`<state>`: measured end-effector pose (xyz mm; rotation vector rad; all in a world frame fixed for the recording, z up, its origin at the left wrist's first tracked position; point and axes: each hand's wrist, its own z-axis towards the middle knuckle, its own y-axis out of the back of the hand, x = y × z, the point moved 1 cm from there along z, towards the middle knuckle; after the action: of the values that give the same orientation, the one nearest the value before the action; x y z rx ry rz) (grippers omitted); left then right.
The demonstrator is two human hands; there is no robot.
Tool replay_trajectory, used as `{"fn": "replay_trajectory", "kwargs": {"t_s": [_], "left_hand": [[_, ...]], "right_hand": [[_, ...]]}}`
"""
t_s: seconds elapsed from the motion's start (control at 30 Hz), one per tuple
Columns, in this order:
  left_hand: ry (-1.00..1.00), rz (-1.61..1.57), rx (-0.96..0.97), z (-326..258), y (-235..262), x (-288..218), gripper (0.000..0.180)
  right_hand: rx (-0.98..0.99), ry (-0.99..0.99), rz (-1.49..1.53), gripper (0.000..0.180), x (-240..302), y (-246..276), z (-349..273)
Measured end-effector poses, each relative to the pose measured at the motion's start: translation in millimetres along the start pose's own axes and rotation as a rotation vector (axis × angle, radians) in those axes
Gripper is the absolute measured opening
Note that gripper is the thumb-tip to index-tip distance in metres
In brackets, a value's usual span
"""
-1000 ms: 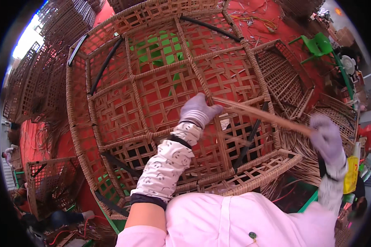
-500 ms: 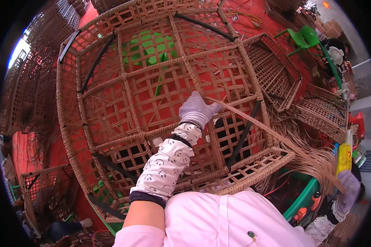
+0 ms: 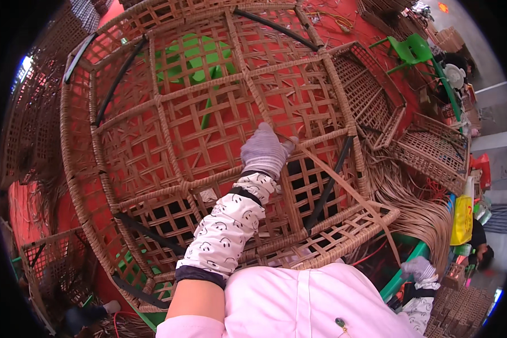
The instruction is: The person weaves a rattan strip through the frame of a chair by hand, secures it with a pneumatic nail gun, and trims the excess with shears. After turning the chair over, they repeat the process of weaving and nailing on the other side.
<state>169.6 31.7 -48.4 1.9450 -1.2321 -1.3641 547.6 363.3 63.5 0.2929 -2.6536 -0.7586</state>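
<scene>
A large woven wicker panel (image 3: 208, 121) with wrapped ribs and an open lattice spreads out in front of me. My left hand (image 3: 265, 149), in a pale striped glove, is closed at a rib crossing near its middle and pinches a brown wicker strip (image 3: 335, 176). From there the strip runs slackly over the panel's right edge, bending downward. My right hand (image 3: 418, 270), also gloved, is low at the right beside a green tub (image 3: 391, 288). The strip's lower end comes close to its fingers, which are too small and hidden to show whether they grip anything.
Loose wicker strips (image 3: 425, 217) hang in a thick bundle beyond the panel's right edge. Other woven panels (image 3: 428, 152) lie at the right, with a green chair (image 3: 412, 49) behind. Beneath the lattice shows a green stool (image 3: 194, 59). A person (image 3: 479, 242) is at far right.
My right hand has moved left and slightly down toward the green tub. The strip has gone from taut to slack. My left hand stays closed at the same rib crossing.
</scene>
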Motion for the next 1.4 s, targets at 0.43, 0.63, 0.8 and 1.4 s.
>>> {"fn": "replay_trajectory", "kwargs": {"t_s": [0.43, 0.63, 0.8, 1.4], "left_hand": [[-0.136, -0.745, -0.128, 29.4, -37.5, 61.9, 0.025], [0.006, -1.302, 0.251, 9.3, 1.5, 68.3, 0.027], [0.099, -0.993, 0.138, 12.2, 21.4, 75.0, 0.025], [-0.187, -0.049, -0.131, -11.9, 33.1, 20.7, 0.058]], "right_hand": [[-0.456, 0.95, -0.481, 0.02, 209.2, -1.4, 70.3], [0.508, 0.822, -0.156, 0.051, 383.2, -152.6, 122.8], [0.744, 0.689, -0.142, 0.047, 414.5, -207.3, 152.7], [-0.308, 1.838, -0.592, 0.016, 310.7, -45.1, 31.8]]}}
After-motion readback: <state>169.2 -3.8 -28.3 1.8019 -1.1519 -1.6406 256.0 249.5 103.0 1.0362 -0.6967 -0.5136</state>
